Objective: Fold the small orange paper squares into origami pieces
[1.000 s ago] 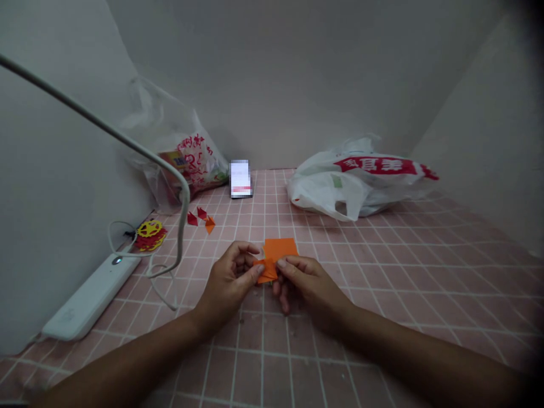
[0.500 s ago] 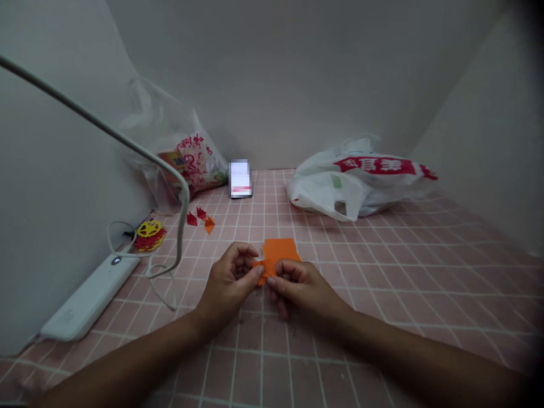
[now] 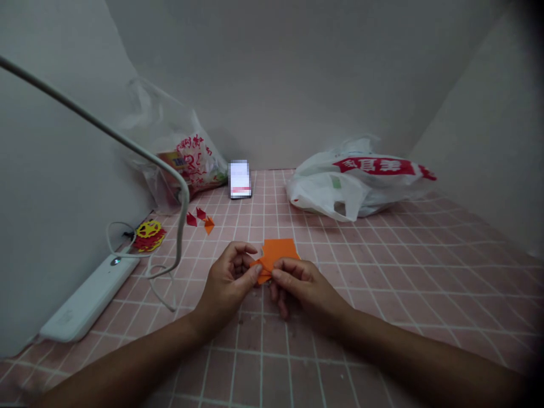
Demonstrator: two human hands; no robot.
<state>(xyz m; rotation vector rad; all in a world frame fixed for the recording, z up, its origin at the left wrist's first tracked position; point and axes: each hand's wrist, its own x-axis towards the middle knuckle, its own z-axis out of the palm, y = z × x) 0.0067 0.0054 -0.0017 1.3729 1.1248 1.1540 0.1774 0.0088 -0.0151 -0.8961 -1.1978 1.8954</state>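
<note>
A small folded piece of orange paper (image 3: 264, 274) is pinched between my two hands, low over the table. My left hand (image 3: 233, 277) grips its left end between thumb and fingers. On its right side, the thumb and forefinger of my right hand (image 3: 300, 283) close on the same piece, with the other fingers curled below. Just beyond it lies a square stack of orange paper (image 3: 279, 248), partly covered by my hands and the folded piece. Several small folded paper shapes, two red (image 3: 192, 219) and one orange (image 3: 209, 225), lie farther off to the left.
On the pink tiled table (image 3: 263, 362), a phone (image 3: 240, 179) leans at the back. Plastic bags stand left (image 3: 187, 158) and right (image 3: 340, 181). At left are a white power strip (image 3: 87, 300), yellow and red cutouts (image 3: 148, 235), and a white cable (image 3: 182, 215) hanging across the view.
My right thumb and forefinger have shifted slightly on the folded orange paper, and more of the paper shows between my hands. Everything else stays in place.
</note>
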